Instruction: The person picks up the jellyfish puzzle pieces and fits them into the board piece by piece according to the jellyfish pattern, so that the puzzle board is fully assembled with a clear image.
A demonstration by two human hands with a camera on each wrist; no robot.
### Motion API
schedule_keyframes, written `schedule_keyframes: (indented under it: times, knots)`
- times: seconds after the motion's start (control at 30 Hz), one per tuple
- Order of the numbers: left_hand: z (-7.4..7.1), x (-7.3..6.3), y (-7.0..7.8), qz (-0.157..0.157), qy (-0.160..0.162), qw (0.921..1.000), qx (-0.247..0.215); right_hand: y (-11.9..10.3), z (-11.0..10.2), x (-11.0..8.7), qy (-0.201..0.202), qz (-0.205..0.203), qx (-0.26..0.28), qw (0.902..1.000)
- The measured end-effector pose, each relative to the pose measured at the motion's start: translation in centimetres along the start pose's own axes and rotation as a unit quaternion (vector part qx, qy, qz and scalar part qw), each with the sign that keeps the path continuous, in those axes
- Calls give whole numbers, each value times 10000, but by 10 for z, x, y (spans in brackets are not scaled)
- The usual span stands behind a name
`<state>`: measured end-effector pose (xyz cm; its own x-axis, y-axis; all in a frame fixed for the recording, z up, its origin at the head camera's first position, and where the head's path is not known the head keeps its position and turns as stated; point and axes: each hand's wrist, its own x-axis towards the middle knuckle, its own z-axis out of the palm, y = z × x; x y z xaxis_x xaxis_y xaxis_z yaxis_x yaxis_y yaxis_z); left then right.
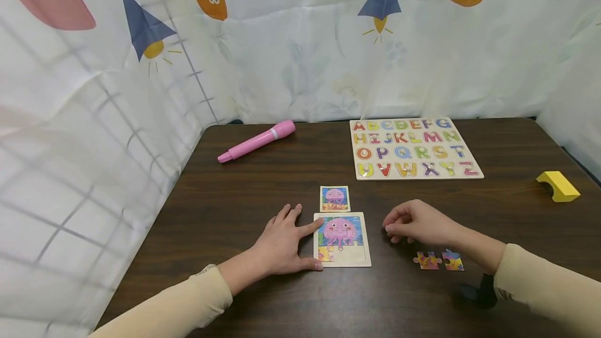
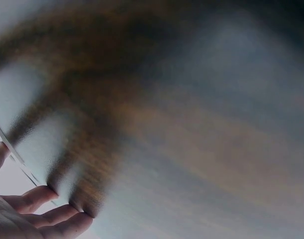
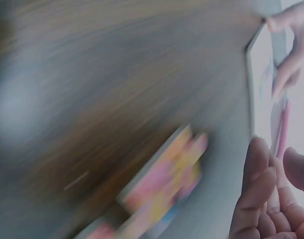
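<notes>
A jigsaw tray [image 1: 345, 256] with a pink jellyfish picture lies at the table's middle, pieces across its upper part and lower left corner. My left hand [image 1: 283, 244] spreads its fingers beside it, index finger over the upper left edge, thumb at the lower left. To the right, my right hand [image 1: 418, 221] hovers low with loosely bent fingers; nothing shows between its thumb and fingers [image 3: 256, 169]. Just below that hand lie two loose puzzle pieces, a yellow-pink one [image 1: 428, 260] and a yellow-blue one [image 1: 453, 261]. A small jellyfish picture card [image 1: 335, 198] touches or nearly touches the tray's top edge.
At the back right is an alphabet board [image 1: 418, 148]. A pink microphone-like stick [image 1: 255, 141] lies at the back left, a yellow arched block [image 1: 559, 185] at the far right. A dark object [image 1: 479, 293] is near my right sleeve. Patterned curtains [image 1: 300, 67] border the table.
</notes>
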<state>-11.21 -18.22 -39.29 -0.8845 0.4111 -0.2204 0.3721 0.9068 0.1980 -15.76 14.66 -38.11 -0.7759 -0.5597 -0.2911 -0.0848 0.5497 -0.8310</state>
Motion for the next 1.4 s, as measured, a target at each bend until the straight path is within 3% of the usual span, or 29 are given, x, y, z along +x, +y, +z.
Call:
schedule_keyframes:
  times: [0.2,0.4,0.6,0.7,0.93,1.13,1.4]
  knots:
    - [0,1,0,35,10,10000,15,31,-24,-30,470,-167,-959,9941]
    - [0,1,-1,5,23,10000,29,49,-32,-46,278,-230,-1762,9837]
    - [1,2,-2,16,21,10000,24,68,-27,-49,472,-1081,-2451,9623]
    - [1,2,-2,32,17,10000,41,70,-22,-50,639,-1265,-2692,9526]
    - [1,1,-1,16,6,10000,45,59,-15,-51,718,-1269,-2961,9440]
    - [0,0,-1,-6,-21,10000,10,54,-13,-48,639,-1241,-2881,9474]
    - [0,0,0,4,-36,10000,-2,44,-14,-46,482,-979,-1919,9753]
